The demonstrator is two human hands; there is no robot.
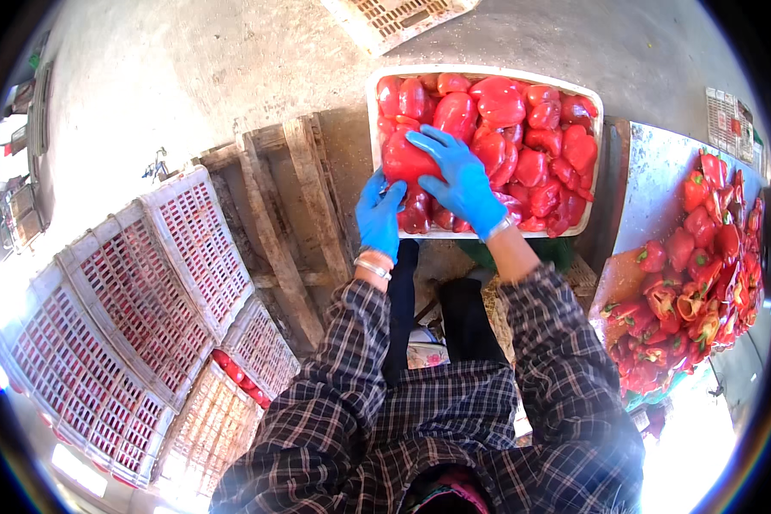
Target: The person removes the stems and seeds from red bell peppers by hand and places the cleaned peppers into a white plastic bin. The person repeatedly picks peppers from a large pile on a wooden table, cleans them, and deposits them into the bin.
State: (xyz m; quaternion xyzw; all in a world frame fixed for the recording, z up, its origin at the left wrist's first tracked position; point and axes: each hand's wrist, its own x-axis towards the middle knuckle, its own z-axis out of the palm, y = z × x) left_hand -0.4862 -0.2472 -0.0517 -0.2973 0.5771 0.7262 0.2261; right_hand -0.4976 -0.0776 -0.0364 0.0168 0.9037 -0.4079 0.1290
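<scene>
A large red bell pepper (408, 157) lies at the left side of a white plastic crate (485, 69), among many other red peppers (500, 103). My right hand (459, 177), in a blue glove, spreads over its right side, with the forefinger above and the thumb below. Also gloved in blue, my left hand (380, 215) is at the pepper's lower left, by the crate's rim; its fingertips are partly hidden. The peppers in the crate look glossy, and those visible show no green stems.
At right, a metal-topped table (649, 167) bears a heap of red peppers with stems and cut pieces (687, 283). Stacked plastic crates (144, 299) with red contents stand at left. Beside my crate lies a wooden pallet (273, 238). Another crate (401, 19) sits on the concrete floor ahead.
</scene>
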